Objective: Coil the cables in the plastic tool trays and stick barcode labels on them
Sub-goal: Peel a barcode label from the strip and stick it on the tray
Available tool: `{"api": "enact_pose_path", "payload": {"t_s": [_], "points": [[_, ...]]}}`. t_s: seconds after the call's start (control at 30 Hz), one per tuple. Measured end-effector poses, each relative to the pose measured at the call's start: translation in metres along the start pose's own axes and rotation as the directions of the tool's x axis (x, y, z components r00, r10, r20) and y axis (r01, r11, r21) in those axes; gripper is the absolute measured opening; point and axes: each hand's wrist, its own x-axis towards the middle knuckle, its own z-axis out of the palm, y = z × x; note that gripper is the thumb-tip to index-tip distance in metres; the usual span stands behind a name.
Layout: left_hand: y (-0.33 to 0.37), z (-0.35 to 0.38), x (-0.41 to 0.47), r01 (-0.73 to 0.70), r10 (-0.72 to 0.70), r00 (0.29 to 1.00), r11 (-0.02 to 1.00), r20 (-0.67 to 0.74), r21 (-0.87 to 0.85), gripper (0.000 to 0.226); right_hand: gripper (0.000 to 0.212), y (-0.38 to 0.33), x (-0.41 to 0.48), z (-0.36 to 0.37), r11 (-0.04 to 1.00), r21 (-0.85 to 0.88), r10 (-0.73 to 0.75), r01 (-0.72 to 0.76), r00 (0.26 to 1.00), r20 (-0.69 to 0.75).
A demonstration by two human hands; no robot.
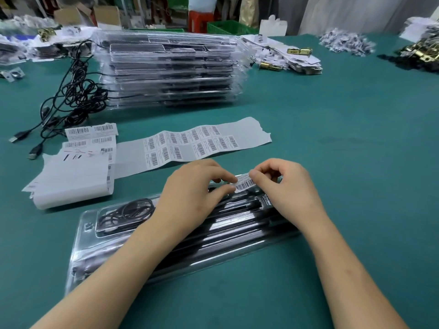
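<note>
Left hand (pixel 194 193) and right hand (pixel 287 191) pinch a small white barcode label (pixel 244 184) by its ends, right over the far edge of the long clear plastic tool tray (pixel 82 248). A coiled black cable (pixel 126 212) sits in the tray's left pocket. Beyond, a white strip of barcode labels (pixel 190 143) lies on the green table (pixel 344 143).

Green-covered table (pixel 332 162); cardboard boxes (pixel 71 15) behind; red stool (pixel 200 20); green crate (pixel 228 27); pale curtain (pixel 356 13) right.
</note>
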Motion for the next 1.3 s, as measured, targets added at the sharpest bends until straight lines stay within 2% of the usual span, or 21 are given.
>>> {"api": "enact_pose_path", "payload": {"t_s": [0.33, 0.53, 0.77, 1.03, 1.3], "points": [[0.001, -0.001, 0.0, -0.026, 0.026, 1.0, 0.999, 0.001, -0.027, 0.009, 0.017, 0.0, -0.001, -0.001, 1.0, 0.007, -0.003, 0.003, 1.0, -0.001], [0.003, -0.014, 0.0, -0.239, 0.22, 0.969, 0.947, 0.111, 0.213, 0.016, 0.017, 0.002, -0.001, 0.0, 0.999, -0.025, -0.024, 0.024, 0.999, -0.021], [0.007, -0.03, 0.004, -0.308, 0.208, 0.935, 0.879, 0.288, 0.364, 0.022, 0.017, 0.006, 0.001, 0.002, 0.998, -0.056, -0.017, 0.014, 0.999, -0.047], [0.009, -0.031, 0.004, -0.378, 0.262, 0.912, 0.834, 0.315, 0.402, 0.033, 0.018, 0.012, 0.003, 0.003, 0.994, -0.106, -0.006, -0.001, 0.998, -0.063], [0.011, -0.026, 0.002, -0.407, 0.302, 0.908, 0.803, 0.292, 0.435, 0.033, 0.018, 0.015, 0.004, 0.004, 0.991, -0.137, 0.001, -0.009, 0.998, -0.062]]}}
